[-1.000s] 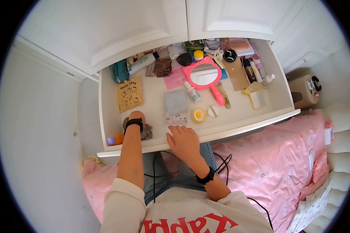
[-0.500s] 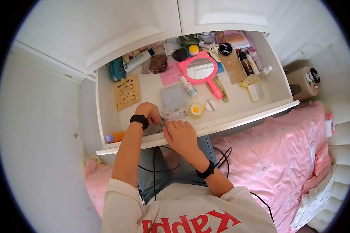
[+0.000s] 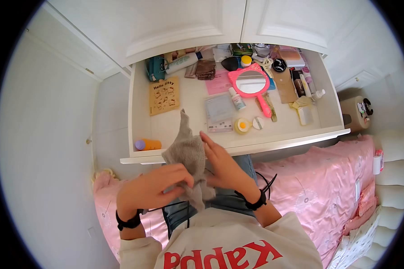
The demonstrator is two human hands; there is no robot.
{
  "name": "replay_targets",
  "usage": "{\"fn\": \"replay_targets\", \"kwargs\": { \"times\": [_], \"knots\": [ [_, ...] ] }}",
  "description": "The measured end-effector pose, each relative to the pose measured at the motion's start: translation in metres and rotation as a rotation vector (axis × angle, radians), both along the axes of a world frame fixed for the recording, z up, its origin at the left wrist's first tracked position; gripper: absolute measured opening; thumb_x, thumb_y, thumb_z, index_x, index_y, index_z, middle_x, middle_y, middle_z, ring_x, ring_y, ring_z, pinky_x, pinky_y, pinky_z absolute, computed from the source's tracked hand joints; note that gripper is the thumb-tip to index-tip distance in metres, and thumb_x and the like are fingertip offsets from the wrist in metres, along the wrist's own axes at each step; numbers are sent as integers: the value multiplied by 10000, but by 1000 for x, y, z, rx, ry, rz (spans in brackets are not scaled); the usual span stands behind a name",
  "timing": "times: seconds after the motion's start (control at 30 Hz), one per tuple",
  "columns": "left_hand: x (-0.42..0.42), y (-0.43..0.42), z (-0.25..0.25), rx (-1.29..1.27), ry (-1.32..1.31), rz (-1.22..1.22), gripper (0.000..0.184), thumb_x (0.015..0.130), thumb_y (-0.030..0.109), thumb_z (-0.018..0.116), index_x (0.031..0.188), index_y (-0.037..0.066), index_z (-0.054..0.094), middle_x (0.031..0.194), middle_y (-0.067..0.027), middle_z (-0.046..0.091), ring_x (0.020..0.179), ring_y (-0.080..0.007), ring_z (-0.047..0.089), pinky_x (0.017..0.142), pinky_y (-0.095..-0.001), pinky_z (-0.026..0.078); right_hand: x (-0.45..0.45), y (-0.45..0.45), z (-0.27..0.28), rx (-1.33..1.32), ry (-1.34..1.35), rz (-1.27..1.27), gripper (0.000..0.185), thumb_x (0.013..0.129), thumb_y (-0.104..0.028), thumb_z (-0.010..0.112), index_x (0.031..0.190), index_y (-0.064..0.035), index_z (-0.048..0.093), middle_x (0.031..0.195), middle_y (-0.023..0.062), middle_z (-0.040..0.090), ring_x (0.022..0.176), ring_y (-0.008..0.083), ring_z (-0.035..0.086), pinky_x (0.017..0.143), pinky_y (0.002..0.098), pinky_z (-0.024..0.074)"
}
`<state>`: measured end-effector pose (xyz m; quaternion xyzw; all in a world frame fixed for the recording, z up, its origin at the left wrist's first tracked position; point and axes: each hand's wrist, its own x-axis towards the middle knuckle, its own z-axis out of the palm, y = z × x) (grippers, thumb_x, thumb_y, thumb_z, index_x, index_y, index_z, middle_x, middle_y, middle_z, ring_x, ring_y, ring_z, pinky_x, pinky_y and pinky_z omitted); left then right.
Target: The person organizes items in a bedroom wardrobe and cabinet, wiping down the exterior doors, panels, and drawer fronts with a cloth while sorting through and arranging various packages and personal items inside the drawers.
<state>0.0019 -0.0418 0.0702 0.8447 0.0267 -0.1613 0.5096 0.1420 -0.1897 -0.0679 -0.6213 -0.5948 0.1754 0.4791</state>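
A crumpled grey cloth (image 3: 186, 154) is up in front of the drawer's front edge, with one narrow corner pointing up over the drawer. My left hand (image 3: 155, 186) is closed on the cloth's lower left part, its fingers curled into the fabric. On the other side, my right hand (image 3: 224, 166) is against the cloth's right edge, fingers stretched out and thumb apart. The open white drawer (image 3: 238, 145) lies just beyond both hands. An orange tube with a purple cap (image 3: 148, 144) lies in its front left corner.
Inside the drawer are a Hello Kitty pouch (image 3: 164, 95), a clear flat case (image 3: 220, 108), a small white bottle (image 3: 237, 98), a pink hand mirror (image 3: 252, 83) and an egg-patterned round item (image 3: 243, 126). Pink bedding (image 3: 309, 179) spreads at the right. A black cable (image 3: 267, 184) runs beside my legs.
Both hands have come back from the drawer's front left part toward my body, lifting the grey cloth out. My left hand has moved lower and left. The view has shifted.
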Motion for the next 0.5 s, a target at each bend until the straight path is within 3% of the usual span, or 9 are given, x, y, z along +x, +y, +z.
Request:
{"fn": "replay_targets", "kwargs": {
  "times": [0.1, 0.13, 0.23, 0.27, 0.37, 0.5],
  "knots": [
    [-13, 0, -42, -134, -199, 178, 225, 746, -60, 506, 945, 46, 507, 915, -81, 503, 875, -251, 500, 780, -298, 397, -16, 8, -5, -62, -52, 17, 837, 601, -112, 660, 1331, 2, 267, 1303, 190, 360, 1153, 329, 405, 1031, 419, 249],
    [-17, -1, -62, -155, -214, 353, 253, 734, -96, 481, 953, 30, 501, 967, -114, 484, 943, -270, 483, 827, -292, 380, -19, 13, -8, -62, -60, 0, 823, 609, -112, 653, 1329, 5, 272, 1278, 187, 384, 1158, 321, 403, 1036, 418, 242],
    [-16, -13, -102, 270, -432, 667, 264, 745, -83, 462, 982, 28, 494, 1051, -146, 461, 1020, -317, 456, 893, -324, 360, -26, 25, -10, -88, -65, -36, 771, 640, -118, 625, 1322, 7, 289, 1208, 175, 447, 1172, 297, 398, 1045, 414, 231],
    [-16, -14, -107, 319, -469, 671, 282, 761, -44, 463, 1036, 21, 474, 1165, -187, 425, 1092, -364, 421, 944, -371, 334, -27, 27, -5, -120, -48, -33, 749, 655, -126, 613, 1320, 4, 295, 1188, 169, 462, 1178, 288, 396, 1044, 413, 233],
    [-14, -23, -132, 259, -559, 736, 314, 772, 32, 505, 1081, 13, 454, 1218, -207, 420, 1114, -384, 414, 968, -409, 317, -37, 28, -14, -140, -151, -90, 676, 704, -145, 566, 1320, -14, 317, 1202, 133, 464, 1186, 263, 393, 1043, 410, 235],
    [-26, -36, -175, 487, -626, 828, 422, 755, 116, 581, 1134, 29, 418, 1240, -191, 415, 1139, -360, 406, 982, -427, 299, -48, 34, -14, -235, -393, -169, 608, 746, -141, 516, 1327, -85, 347, 1262, 74, 433, 1202, 224, 380, 1042, 407, 222]
  ]
}}
